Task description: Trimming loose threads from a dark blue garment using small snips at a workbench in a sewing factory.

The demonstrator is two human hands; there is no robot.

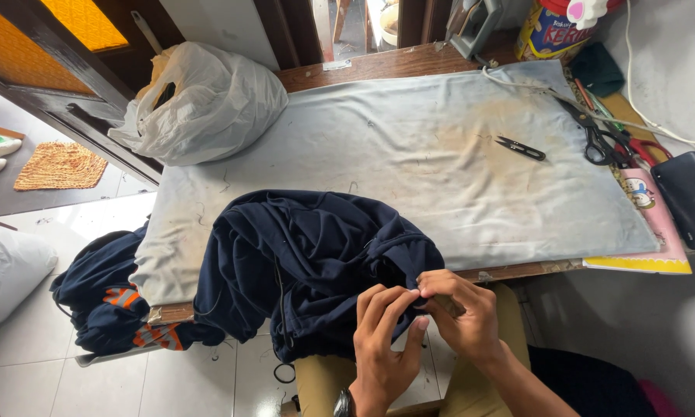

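Nearest the camera: left hand [384, 340] and right hand [463, 313] meet at the near table edge, over the lap. Fingertips of both are pressed together, pinching a small fold of the dark navy garment [309, 262]. What exactly sits between the fingertips is too small to tell. A watch [344, 403] shows at the left wrist.

The navy garment lies bunched at the near edge of the table, half on the grey cloth cover [440, 162], half hanging off toward the floor. Its long axis runs roughly from the pinched corner at right, up and leftward across the heap; the loose end droops down over the table edge. A thin dark cord [282, 340] dangles from it, ending in a loop.

Left of the table, lower: a pile of more navy garments with orange-striped bands [108, 301] on the white tiled floor [38, 371].

Mid-table: small thread snips [521, 147], lying on the cover, tips pointing left and away. Right edge: large black-handled scissors [594, 135], a black pouch [691, 197], a flat pink-and-yellow book [652, 232] beneath.

Far left corner: a white plastic bag [201, 104], full and knotted open at the top; contents not visible. Far right: a printed tin [552, 31], contents hidden.
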